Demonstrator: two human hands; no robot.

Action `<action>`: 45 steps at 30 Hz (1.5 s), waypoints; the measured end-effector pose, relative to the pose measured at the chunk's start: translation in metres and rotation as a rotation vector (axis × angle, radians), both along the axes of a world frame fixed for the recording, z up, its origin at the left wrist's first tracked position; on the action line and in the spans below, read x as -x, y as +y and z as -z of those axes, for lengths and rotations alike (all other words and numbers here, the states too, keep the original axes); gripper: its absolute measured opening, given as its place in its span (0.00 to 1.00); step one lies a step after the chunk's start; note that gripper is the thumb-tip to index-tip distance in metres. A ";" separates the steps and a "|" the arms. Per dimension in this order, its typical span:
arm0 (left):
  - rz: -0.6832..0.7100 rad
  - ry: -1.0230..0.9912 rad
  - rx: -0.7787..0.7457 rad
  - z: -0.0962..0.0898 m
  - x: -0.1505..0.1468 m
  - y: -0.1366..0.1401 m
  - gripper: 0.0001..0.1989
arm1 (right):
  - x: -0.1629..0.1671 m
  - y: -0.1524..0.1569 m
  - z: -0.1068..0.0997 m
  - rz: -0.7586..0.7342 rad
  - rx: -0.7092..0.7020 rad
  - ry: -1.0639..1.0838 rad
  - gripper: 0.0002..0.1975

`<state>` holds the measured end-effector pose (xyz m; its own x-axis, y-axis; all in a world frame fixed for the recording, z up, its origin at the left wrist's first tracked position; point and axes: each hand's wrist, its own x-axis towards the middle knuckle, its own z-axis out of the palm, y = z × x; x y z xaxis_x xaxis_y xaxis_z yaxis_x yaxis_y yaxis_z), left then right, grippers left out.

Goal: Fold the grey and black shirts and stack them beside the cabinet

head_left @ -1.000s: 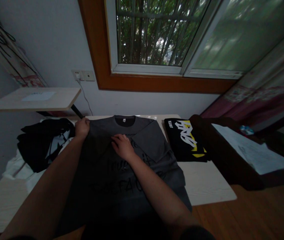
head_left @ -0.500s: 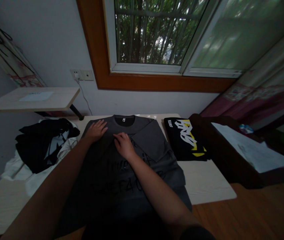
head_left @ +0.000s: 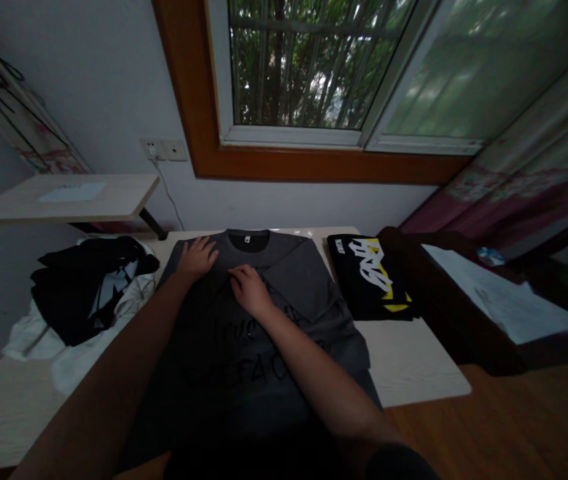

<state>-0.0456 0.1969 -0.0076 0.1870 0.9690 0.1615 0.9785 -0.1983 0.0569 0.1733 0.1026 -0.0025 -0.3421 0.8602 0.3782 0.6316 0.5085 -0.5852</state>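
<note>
A dark grey T-shirt [head_left: 264, 333] with black lettering lies spread on the table, its collar and white label at the far edge. The sleeve on the right is folded inward across the front. My left hand [head_left: 198, 259] rests flat near the left shoulder, fingers spread and pressing the cloth. My right hand [head_left: 251, 290] is closed in a pinch on the shirt's cloth left of the middle, below the collar. My forearms hide parts of the shirt and its lettering.
A folded black shirt [head_left: 364, 277] with white and yellow print lies at the right of the table [head_left: 424, 367]. Crumpled black and white clothes [head_left: 84, 287] lie at left, beside a raised shelf [head_left: 129, 193]. A paper sheet [head_left: 504, 293] rests on a dark surface at right.
My left hand has shifted slightly up and to the right on the shirt's shoulder. My right hand stays nearly in place on the cloth.
</note>
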 end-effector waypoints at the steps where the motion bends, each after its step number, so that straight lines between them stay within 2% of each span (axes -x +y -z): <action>1: 0.019 -0.009 -0.035 0.000 -0.004 -0.002 0.27 | -0.003 0.001 -0.001 -0.001 0.000 -0.001 0.17; 6: 0.062 -0.044 -0.100 0.001 -0.018 -0.010 0.26 | -0.034 0.017 -0.016 0.078 -0.026 -0.065 0.19; 10: -0.059 -0.088 -0.147 0.003 -0.015 -0.010 0.26 | -0.081 0.045 -0.026 0.261 -0.056 -0.257 0.18; 14: -0.160 -0.122 -0.180 0.006 -0.009 -0.006 0.27 | -0.131 0.072 -0.026 0.465 -0.024 -0.471 0.19; 18: -0.149 -0.105 -0.177 0.009 -0.007 -0.001 0.28 | -0.159 0.086 -0.019 0.488 -0.025 -0.587 0.20; 25: -0.169 -0.066 -0.170 0.013 -0.004 0.009 0.31 | -0.160 0.102 -0.012 0.421 -0.044 -0.614 0.20; 33: -0.173 -0.067 -0.151 0.013 0.008 0.023 0.32 | -0.154 0.122 -0.001 0.437 -0.062 -0.581 0.21; 39: -0.169 -0.065 -0.099 0.010 0.013 0.033 0.34 | -0.155 0.135 0.003 0.434 -0.002 -0.575 0.24; 45: -0.147 -0.067 -0.043 0.008 0.015 0.026 0.32 | -0.156 0.129 0.000 0.401 0.017 -0.627 0.26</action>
